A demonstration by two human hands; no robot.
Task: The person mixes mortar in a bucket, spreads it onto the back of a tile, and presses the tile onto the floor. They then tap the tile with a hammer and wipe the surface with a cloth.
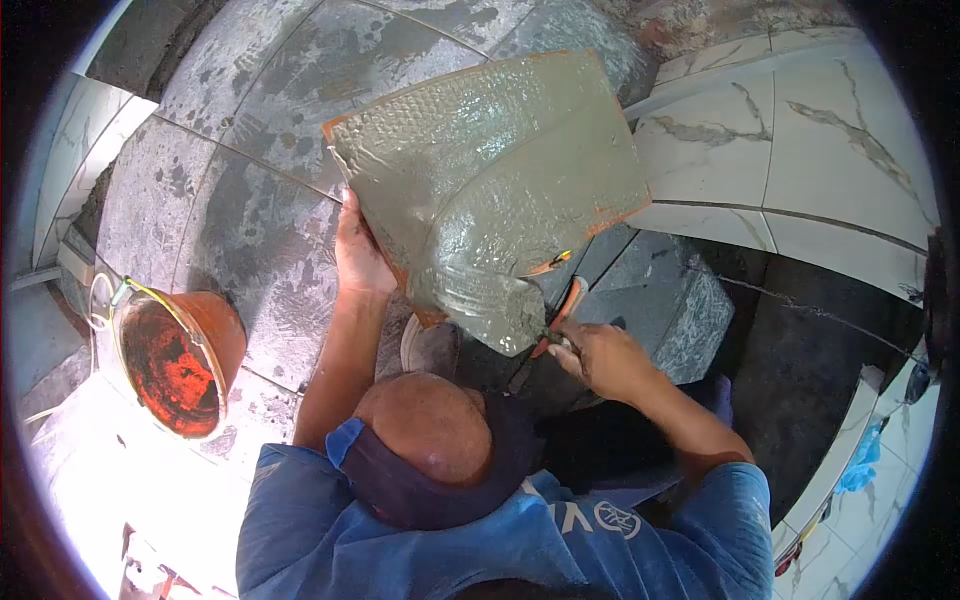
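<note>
My left hand [360, 250] supports the left edge of a large tile [327, 128], fingers behind it and thumb along the rim. Wet grey mortar [520, 150] coats its upward face, ridged near the far left and smooth elsewhere. Orange-brown tile shows along the edges. My right hand [605, 360] is closed around the handle of a trowel [490, 303], whose mortar-smeared blade lies against the near part of the tile. An orange strip beside the right hand is too partly hidden to name. A small yellow and orange mark shows at the tile's near edge.
An orange bucket [225, 335], reddish inside, lies tilted at the left. Stained grey floor tiles [270, 200] surround the work. White marbled tiles [700, 150] line a raised edge at the right, above a dark recess [790, 340]. My capped head and blue shirt fill the near side.
</note>
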